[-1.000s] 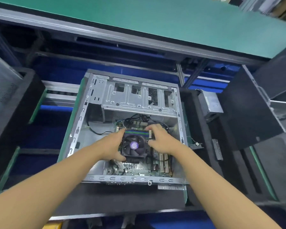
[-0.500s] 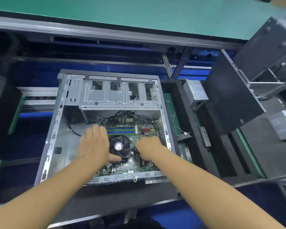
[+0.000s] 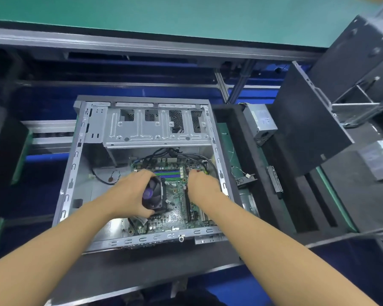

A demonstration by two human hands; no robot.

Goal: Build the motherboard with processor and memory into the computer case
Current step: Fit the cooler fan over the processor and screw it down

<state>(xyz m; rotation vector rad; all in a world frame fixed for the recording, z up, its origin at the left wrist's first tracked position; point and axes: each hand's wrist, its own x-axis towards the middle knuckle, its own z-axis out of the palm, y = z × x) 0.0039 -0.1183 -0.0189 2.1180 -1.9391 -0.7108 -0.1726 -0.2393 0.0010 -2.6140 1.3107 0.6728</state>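
Hands [image 3: 128, 195] [image 3: 202, 187] on motherboard [image 3: 175, 196] in case [image 3: 75, 166]

One head-worn wide view, steeply down, close over computer case [image 3: 139, 129]

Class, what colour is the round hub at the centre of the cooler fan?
The fan hub is purple; head view.

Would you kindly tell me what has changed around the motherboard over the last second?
The left hand, earlier lying flat beside the CPU cooler, now grips it, fingers over the top and thumb below. The right hand has moved from the cooler rightward to the right side of the motherboard. The motherboard remains inside the computer case.
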